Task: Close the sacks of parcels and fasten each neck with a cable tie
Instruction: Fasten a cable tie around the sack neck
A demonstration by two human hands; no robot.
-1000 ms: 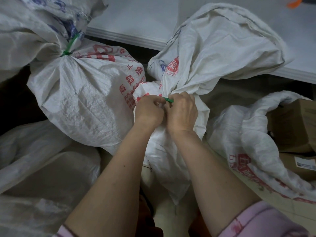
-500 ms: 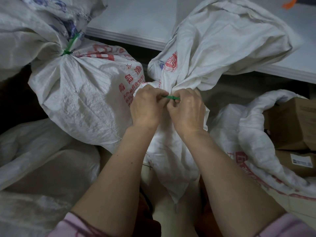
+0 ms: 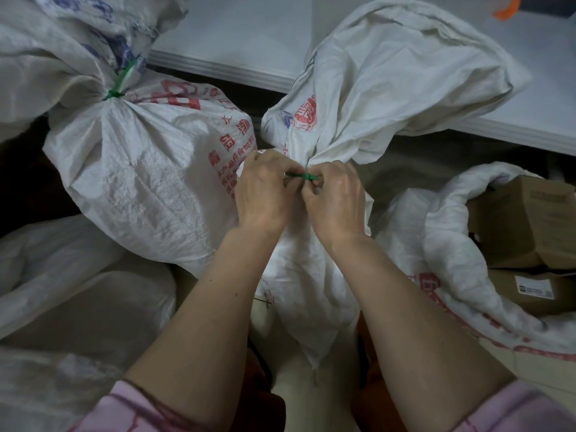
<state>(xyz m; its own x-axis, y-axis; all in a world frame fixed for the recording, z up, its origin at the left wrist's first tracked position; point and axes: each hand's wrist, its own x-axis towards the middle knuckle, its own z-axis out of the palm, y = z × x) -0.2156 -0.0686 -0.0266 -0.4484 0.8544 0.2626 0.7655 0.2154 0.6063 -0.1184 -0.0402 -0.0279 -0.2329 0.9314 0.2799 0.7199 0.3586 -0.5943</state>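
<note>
A white woven sack point(image 3: 314, 275) stands in front of me, its neck bunched and its loose top point(image 3: 405, 73) flopped back to the right. A green cable tie point(image 3: 304, 175) runs across the neck between my hands. My left hand point(image 3: 265, 191) pinches the tie's left part. My right hand point(image 3: 336, 198) pinches its right end by the head. Both hands press against the gathered neck, so the rest of the tie is hidden. To the left lies a second white sack point(image 3: 140, 182) with red print, its neck fastened by a green tie point(image 3: 120, 85).
An open sack point(image 3: 436, 244) with brown cardboard boxes point(image 3: 530, 219) lies at the right. Pale plastic-wrapped bundles point(image 3: 78, 291) fill the lower left. A white table edge point(image 3: 233, 70) runs behind the sacks. An orange object point(image 3: 506, 9) sits at the top right.
My hands have drawn slightly apart along the neck, and more of the green tie shows between them. The sack's loose top has shifted a little.
</note>
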